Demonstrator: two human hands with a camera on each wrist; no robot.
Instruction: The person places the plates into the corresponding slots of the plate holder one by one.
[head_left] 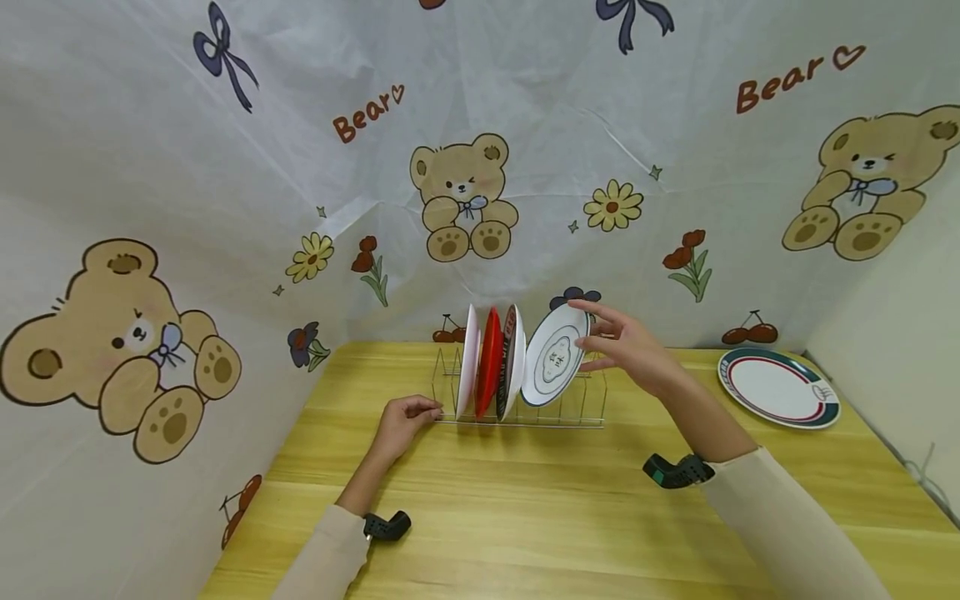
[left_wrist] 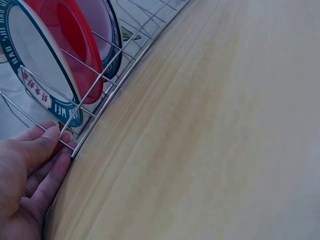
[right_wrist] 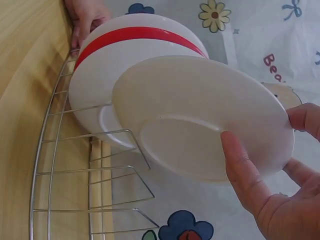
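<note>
A wire dish rack stands on the wooden table. My left hand pinches the wire at its front left corner between thumb and fingers, as the left wrist view shows up close. My right hand holds a white plate with a thin blue rim and a printed centre by its right edge. This plate leans at a slant over the rack's middle. To its left, three plates stand upright in the rack: a pale one, a red one and one with a green lettered rim.
A white oval plate with a green and red rim lies flat on the table at the right. Behind the rack hangs a cloth printed with bears and flowers. Bare wire slots show at the rack's right part.
</note>
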